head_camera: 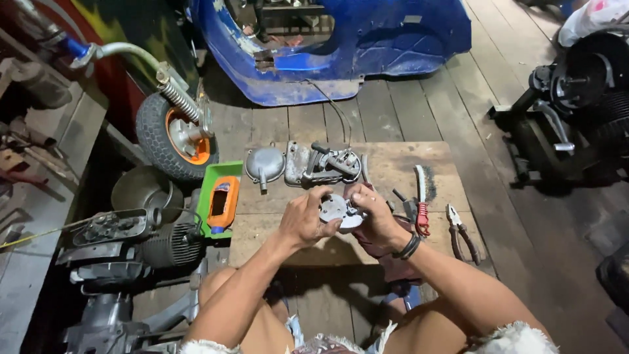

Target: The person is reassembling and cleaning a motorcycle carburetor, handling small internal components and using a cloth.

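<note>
My left hand (303, 218) and my right hand (375, 216) both grip a small round grey metal engine part (336, 210) over a square wooden board (393, 167) on the plank floor. The part sits between my two hands, held from either side. Beyond it on the board lie a domed metal cover (265, 164) and a larger metal casing (321, 164). A red rag (393, 259) lies under my right wrist, which wears a dark band.
A wire brush (423, 183) and pliers (460, 231) lie right of my hands. A green tray with an orange bottle (223, 200) sits to the left, by an engine block (154, 242) and a small wheel (173, 134). A blue scooter body (367, 46) stands behind; another engine (576, 98) is at right.
</note>
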